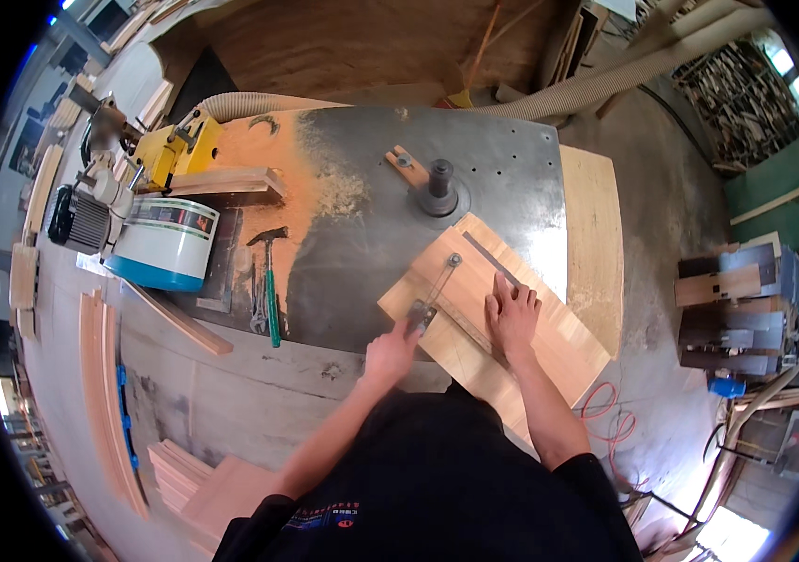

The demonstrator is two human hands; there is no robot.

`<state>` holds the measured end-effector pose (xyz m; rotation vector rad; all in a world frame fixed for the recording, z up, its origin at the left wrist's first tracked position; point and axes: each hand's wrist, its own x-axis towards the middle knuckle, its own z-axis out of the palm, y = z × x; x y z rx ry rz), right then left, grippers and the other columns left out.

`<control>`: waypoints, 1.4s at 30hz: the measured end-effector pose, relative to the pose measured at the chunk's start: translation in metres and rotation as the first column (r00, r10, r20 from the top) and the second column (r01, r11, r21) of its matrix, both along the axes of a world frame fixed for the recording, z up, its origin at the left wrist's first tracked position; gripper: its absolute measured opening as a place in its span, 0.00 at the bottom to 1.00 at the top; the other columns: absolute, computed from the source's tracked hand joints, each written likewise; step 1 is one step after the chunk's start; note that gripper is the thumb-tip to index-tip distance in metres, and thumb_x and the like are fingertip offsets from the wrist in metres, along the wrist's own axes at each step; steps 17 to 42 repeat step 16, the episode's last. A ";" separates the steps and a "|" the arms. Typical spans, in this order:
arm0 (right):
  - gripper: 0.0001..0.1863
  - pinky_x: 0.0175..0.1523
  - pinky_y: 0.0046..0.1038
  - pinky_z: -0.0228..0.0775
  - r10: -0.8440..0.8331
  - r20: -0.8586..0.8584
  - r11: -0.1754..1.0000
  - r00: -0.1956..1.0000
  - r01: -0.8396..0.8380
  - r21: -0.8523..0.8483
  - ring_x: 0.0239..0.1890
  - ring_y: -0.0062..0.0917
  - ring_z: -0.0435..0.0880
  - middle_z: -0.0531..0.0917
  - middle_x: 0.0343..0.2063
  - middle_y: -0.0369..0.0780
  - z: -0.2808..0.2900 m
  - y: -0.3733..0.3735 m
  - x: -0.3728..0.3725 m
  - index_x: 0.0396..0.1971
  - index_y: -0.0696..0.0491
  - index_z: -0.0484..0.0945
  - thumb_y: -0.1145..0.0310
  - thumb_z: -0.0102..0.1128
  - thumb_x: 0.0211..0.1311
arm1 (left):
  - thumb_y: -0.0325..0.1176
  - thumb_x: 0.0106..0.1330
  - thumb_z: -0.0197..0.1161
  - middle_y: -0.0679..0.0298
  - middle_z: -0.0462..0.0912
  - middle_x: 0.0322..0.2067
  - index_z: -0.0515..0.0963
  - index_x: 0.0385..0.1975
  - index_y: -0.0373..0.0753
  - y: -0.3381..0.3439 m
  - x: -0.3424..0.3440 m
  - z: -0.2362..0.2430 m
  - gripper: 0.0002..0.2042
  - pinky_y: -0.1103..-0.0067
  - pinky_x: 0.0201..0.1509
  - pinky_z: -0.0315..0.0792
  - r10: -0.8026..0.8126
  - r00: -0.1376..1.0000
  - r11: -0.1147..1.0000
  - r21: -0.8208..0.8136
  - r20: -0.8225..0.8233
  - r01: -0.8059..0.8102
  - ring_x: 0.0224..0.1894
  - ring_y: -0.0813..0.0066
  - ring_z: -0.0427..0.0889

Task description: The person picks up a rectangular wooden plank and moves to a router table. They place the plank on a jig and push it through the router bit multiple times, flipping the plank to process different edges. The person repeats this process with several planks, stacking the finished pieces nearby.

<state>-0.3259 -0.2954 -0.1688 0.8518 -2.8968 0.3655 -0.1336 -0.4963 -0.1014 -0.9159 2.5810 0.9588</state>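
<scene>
A light wooden jig (549,328) made of flat panels lies over the near right part of a dark metal machine table (362,253). It carries a dark narrow strip (488,255), a bolt with a washer (454,260) and a metal clamp (422,316). My left hand (393,354) is closed at the jig's left edge, around the clamp's near end. Farther right, my right hand (513,320) rests on the panel, fingers apart and the fingertips by the strip's near end. Just beyond the jig stands a dark upright spindle (439,192).
A hammer (271,281) with a green handle lies beside a wrench (258,304) at the table's left. Orange sawdust (292,187) spreads near a yellow-and-white power feeder (170,215). A small wooden block (406,165) sits left of the spindle. Stacked boards (184,478) stand low left.
</scene>
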 end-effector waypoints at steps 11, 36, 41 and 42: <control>0.29 0.54 0.43 0.63 -0.080 -0.018 0.997 0.997 0.080 0.008 0.48 0.36 0.73 0.74 0.42 0.41 0.002 -0.058 0.015 0.69 0.37 0.73 0.54 0.60 0.68 | 0.51 0.77 0.54 0.44 0.87 0.34 0.77 0.53 0.38 -0.069 0.000 -0.016 0.21 0.51 0.46 0.77 0.002 0.998 0.998 0.068 -0.061 0.002 0.40 0.38 0.85; 0.32 0.55 0.43 0.62 -0.119 0.007 0.993 0.993 0.119 0.019 0.50 0.36 0.72 0.74 0.44 0.41 0.002 -0.066 0.017 0.71 0.36 0.71 0.54 0.62 0.67 | 0.52 0.77 0.53 0.44 0.87 0.35 0.76 0.55 0.38 -0.081 -0.004 -0.021 0.22 0.52 0.48 0.78 -0.010 0.999 0.998 0.062 -0.033 0.012 0.41 0.38 0.85; 0.32 0.55 0.43 0.62 -0.119 0.007 0.993 0.993 0.119 0.019 0.50 0.36 0.72 0.74 0.44 0.41 0.002 -0.066 0.017 0.71 0.36 0.71 0.54 0.62 0.67 | 0.52 0.77 0.53 0.44 0.87 0.35 0.76 0.55 0.38 -0.081 -0.004 -0.021 0.22 0.52 0.48 0.78 -0.010 0.999 0.998 0.062 -0.033 0.012 0.41 0.38 0.85; 0.32 0.55 0.43 0.62 -0.119 0.007 0.993 0.993 0.119 0.019 0.50 0.36 0.72 0.74 0.44 0.41 0.002 -0.066 0.017 0.71 0.36 0.71 0.54 0.62 0.67 | 0.52 0.77 0.53 0.44 0.87 0.35 0.76 0.55 0.38 -0.081 -0.004 -0.021 0.22 0.52 0.48 0.78 -0.010 0.999 0.998 0.062 -0.033 0.012 0.41 0.38 0.85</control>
